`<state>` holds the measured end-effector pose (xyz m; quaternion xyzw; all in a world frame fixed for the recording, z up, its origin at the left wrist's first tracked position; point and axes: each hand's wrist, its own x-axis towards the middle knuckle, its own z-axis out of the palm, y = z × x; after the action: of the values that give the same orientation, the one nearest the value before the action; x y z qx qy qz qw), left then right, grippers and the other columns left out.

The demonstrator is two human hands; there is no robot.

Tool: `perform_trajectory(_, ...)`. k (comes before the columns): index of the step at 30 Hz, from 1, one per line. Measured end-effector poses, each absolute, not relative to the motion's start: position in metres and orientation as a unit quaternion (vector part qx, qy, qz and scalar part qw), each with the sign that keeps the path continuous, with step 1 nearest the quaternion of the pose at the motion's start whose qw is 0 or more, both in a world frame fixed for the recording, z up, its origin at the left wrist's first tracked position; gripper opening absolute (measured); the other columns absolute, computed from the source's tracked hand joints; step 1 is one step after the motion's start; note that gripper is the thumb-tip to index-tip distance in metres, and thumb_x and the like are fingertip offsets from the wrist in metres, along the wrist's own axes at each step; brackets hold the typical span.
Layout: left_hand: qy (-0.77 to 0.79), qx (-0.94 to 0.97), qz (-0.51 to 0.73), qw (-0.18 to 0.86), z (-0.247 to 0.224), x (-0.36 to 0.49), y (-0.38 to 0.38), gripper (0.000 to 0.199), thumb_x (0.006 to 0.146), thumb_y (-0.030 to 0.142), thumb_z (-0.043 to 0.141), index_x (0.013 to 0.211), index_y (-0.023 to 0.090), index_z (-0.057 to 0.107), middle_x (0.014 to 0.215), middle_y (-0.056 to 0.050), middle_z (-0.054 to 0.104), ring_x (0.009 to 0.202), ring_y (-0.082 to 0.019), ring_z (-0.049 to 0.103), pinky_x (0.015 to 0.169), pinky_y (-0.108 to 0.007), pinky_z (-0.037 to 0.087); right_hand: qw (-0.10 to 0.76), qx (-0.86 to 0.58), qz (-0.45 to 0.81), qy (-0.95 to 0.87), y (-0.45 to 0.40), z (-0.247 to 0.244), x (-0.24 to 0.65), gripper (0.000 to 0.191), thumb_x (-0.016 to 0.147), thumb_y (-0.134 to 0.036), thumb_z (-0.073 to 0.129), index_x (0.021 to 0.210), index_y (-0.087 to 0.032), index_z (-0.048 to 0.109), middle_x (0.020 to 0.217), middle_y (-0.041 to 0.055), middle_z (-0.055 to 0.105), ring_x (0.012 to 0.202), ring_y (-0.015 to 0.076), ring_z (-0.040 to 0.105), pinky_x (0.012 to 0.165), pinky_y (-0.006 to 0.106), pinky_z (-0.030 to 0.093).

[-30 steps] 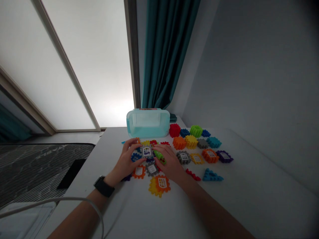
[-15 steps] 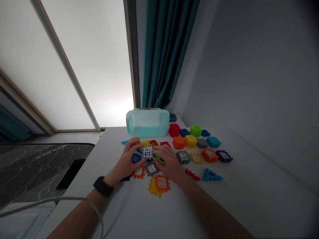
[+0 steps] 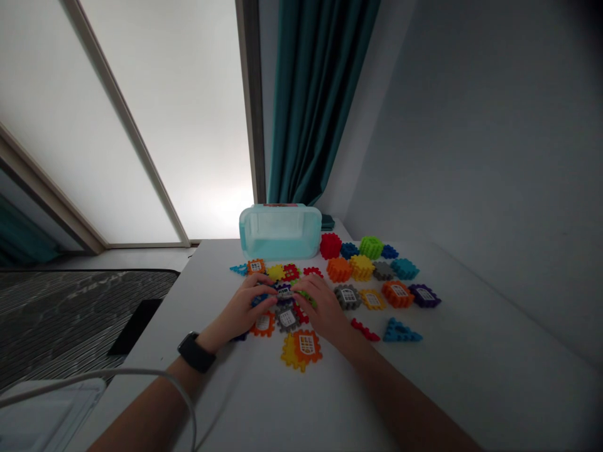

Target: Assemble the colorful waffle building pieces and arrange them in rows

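Observation:
My left hand (image 3: 246, 311), with a dark watch on its wrist, and my right hand (image 3: 320, 307) face each other over the white table. Between their fingertips is a small grey building block with a white window (image 3: 284, 293), tilted so it shows nearly edge-on. Loose toothed blocks lie under and around the hands. Just below it is a grey window block (image 3: 287, 319), with an orange window block (image 3: 262, 324) to its left. Closer to me, another orange window block (image 3: 307, 345) overlaps a yellow block (image 3: 291, 355). My fingers partly hide blue, green and red pieces.
Stacks of blocks, including a red stack (image 3: 330, 246) and an orange stack (image 3: 398, 294), stand on the right. A blue triangular piece (image 3: 401, 331) lies nearer. A translucent turquoise bin (image 3: 280, 245) is behind. A white cable (image 3: 141, 371) crosses the lower left.
The grey window block has tipped from facing me to nearly edge-on, and sits slightly lower between my fingers. My left fingers have dropped, uncovering the orange block behind them.

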<state>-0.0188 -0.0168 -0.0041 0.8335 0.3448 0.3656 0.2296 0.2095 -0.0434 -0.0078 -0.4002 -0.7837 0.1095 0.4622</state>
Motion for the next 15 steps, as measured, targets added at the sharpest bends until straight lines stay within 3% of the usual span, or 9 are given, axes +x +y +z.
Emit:
perform_trajectory(9,0.366,0.777,0.403,0.317,0.0,-0.016,-0.015,0.031,0.096,0.038,0.056,0.077,0.02,0.07,0.104,-0.008,0.065,0.099,-0.022,0.063,0.094,-0.04,0.053,0.478,-0.451,0.389,-0.645,-0.048,-0.006,0.197,0.019,0.092,-0.034,0.056,0.105,-0.021,0.063,0.084,0.0018,0.07,0.075,0.0176,0.067,0.067,0.029,0.054)
perform_trajectory(15,0.371,0.768,0.401,0.333,-0.002,-0.017,-0.014,0.033,0.096,0.042,0.056,0.076,0.02,0.071,0.102,-0.008,0.066,0.096,-0.022,0.064,0.092,-0.04,0.054,0.492,-0.442,0.375,-0.65,-0.047,-0.008,0.198,0.015,0.091,-0.03,0.057,0.1,-0.022,0.064,0.092,0.0037,0.072,0.085,0.0192,0.069,0.074,0.032,0.057)
